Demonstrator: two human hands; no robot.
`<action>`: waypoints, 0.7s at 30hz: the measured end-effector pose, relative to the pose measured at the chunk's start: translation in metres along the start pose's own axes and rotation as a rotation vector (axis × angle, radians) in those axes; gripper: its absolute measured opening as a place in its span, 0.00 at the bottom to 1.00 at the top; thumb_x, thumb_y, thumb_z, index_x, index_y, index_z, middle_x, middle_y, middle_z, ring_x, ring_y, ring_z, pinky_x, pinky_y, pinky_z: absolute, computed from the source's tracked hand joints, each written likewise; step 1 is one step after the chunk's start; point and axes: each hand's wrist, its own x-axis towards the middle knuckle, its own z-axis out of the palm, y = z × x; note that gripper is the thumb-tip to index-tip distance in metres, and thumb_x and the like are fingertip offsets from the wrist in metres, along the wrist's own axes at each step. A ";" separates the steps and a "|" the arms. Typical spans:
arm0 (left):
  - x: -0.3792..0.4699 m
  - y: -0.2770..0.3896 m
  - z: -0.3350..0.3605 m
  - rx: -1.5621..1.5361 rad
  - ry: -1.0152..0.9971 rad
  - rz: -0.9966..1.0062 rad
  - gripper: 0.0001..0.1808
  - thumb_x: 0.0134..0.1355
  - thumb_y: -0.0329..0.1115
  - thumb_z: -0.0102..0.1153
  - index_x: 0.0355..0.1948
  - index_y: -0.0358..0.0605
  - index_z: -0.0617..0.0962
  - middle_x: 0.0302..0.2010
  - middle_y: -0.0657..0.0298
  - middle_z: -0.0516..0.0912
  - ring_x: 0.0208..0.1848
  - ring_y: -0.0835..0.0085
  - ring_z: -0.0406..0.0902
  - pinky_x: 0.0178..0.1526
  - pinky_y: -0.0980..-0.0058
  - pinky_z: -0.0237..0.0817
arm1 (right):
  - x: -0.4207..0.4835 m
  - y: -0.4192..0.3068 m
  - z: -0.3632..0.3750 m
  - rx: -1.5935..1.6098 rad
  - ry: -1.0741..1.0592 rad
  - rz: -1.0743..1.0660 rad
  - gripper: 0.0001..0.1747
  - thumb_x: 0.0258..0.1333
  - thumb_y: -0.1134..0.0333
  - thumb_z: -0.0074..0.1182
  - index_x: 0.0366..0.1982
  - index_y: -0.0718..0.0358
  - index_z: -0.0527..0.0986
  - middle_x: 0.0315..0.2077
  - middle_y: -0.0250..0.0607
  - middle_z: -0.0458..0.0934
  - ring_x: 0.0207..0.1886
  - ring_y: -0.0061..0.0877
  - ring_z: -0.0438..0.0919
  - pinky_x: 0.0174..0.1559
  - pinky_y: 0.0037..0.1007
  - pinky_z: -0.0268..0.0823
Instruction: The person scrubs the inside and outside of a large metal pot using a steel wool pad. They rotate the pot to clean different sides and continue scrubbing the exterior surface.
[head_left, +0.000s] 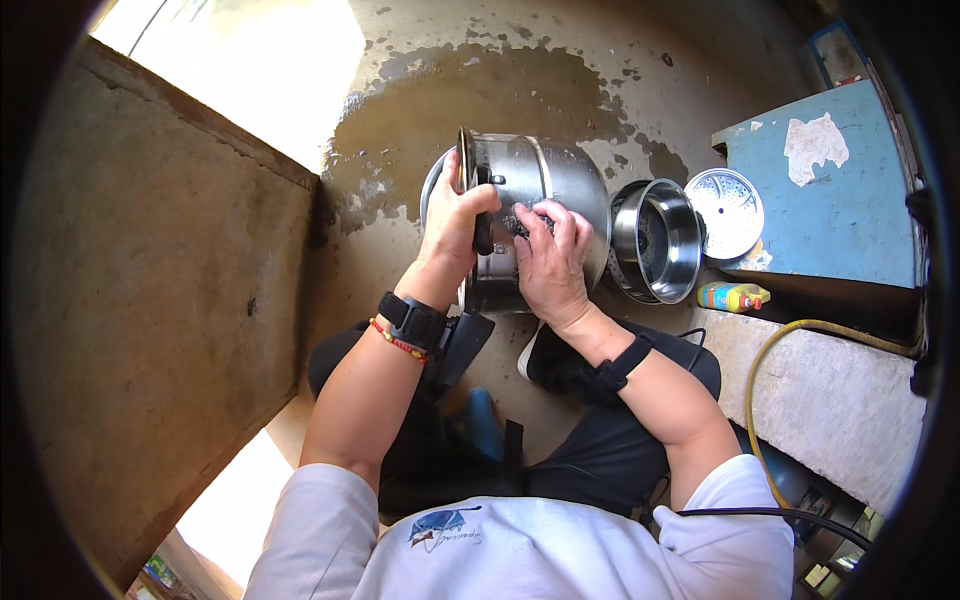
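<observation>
A large stainless steel pot (570, 172) lies tipped on its side before me, its rim towards the left. My left hand (452, 217) grips the pot at its rim and dark side handle (483, 232), with the thumb over the handle. Against the pot's outer wall my right hand (551, 255) presses a metal scouring pad (525, 219), which shows between the bent fingers. Just right of the pot stands a steel steamer pot (667, 240), tilted, and beside it a round perforated steamer plate (724, 214) leans on a blue cabinet. The pot's inside is hidden.
A yellow bottle (731, 296) with a red cap lies near the blue cabinet (825, 210). A yellow hose (757, 375) curves over a concrete ledge (840, 405) at the right. Water wets the floor (480, 97) beyond the pot. A concrete wall (172, 285) rises at the left.
</observation>
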 end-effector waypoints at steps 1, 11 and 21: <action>0.005 -0.003 -0.001 -0.018 0.001 -0.014 0.34 0.42 0.26 0.51 0.56 0.39 0.67 0.30 0.65 0.73 0.28 0.77 0.71 0.30 0.80 0.67 | -0.006 0.003 0.001 -0.030 -0.063 0.016 0.26 0.41 0.76 0.59 0.48 0.58 0.72 0.47 0.40 0.65 0.49 0.38 0.62 0.54 0.36 0.57; 0.037 -0.042 -0.025 0.005 -0.135 -0.025 0.23 0.37 0.22 0.48 0.40 0.40 0.73 0.29 0.67 0.76 0.30 0.75 0.71 0.36 0.78 0.65 | 0.006 0.064 0.017 -0.041 0.039 0.096 0.28 0.46 0.71 0.58 0.52 0.60 0.67 0.46 0.43 0.64 0.49 0.39 0.63 0.54 0.37 0.57; 0.001 -0.047 -0.032 0.158 0.193 -0.074 0.22 0.39 0.18 0.47 0.39 0.41 0.72 0.27 0.68 0.72 0.28 0.77 0.66 0.31 0.80 0.61 | 0.024 0.071 0.009 0.054 0.246 0.281 0.20 0.54 0.67 0.52 0.48 0.65 0.67 0.46 0.49 0.67 0.51 0.43 0.67 0.55 0.42 0.59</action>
